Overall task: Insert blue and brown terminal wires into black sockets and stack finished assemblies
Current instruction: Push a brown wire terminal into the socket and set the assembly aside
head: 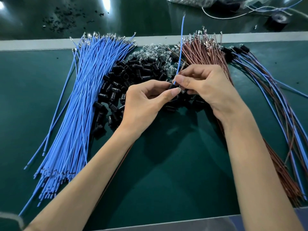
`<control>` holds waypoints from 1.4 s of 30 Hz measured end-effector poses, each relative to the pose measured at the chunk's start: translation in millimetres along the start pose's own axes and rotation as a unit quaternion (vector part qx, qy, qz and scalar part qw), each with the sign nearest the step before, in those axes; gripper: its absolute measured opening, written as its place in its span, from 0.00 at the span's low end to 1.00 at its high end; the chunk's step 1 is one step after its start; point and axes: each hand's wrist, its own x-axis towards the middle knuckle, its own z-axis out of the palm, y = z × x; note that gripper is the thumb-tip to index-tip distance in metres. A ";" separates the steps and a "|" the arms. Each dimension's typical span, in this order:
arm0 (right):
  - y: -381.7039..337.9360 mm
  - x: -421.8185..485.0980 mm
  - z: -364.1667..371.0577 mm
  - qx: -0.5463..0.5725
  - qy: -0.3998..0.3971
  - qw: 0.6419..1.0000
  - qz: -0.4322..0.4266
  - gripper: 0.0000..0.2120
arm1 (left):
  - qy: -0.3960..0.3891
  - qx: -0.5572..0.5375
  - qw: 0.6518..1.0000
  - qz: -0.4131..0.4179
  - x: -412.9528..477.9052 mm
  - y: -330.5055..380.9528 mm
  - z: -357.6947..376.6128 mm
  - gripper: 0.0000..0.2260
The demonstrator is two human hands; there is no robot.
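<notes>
**Item in hand.** One blue wire (180, 47) stands with its long axis almost upright in the head view. It runs from your fingers toward 12 o'clock, and a small metal tip shows on its free far end. Its near end meets the black socket (173, 87) from the socket's 12 o'clock side. Your fingertips cover the socket mouth, so I cannot tell how deep the wire sits.

**Grips.** Your right grip (205, 85) is clenched on the wire, pinching it just above the socket. Your left grip (146, 104) holds the socket between thumb and fingertips, coming in from 8 o'clock. The two grips touch around the socket.

**Judgement.** The coming move looks like a push along the wire's own axis, toward 6 o'clock, against the socket held by your left grip. The pinch sits low, which should limit buckling. The long free length above it may sway and pull the end off line.

**Surroundings.**
- The loose sockets (116, 90) lie at 9 o'clock of your hands.
- The blue bundle (80, 97) lies beyond the loose sockets.
- The glass bulbs (155, 50) lie at 12 o'clock.
- The brown wires (200, 54) lie at 1 o'clock.
- The finished assemblies (266, 77) fan from 2 to 5 o'clock on the table (166, 164). Your right grip is the nearer one for stacking.
</notes>
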 end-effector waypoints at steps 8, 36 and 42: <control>-6.6 8.4 -1.9 0.161 0.064 0.985 0.026 0.04 | 0.008 0.013 1.000 -0.019 -1.2 1.0 2.6 0.04; -9.9 14.3 -11.4 0.146 0.073 0.985 -0.049 0.02 | -0.146 0.030 0.987 -0.055 -1.5 13.8 -4.1 0.08; -6.4 15.2 -14.2 0.157 0.067 0.985 -0.038 0.04 | -0.152 0.066 0.986 -0.036 -0.7 10.8 -4.4 0.07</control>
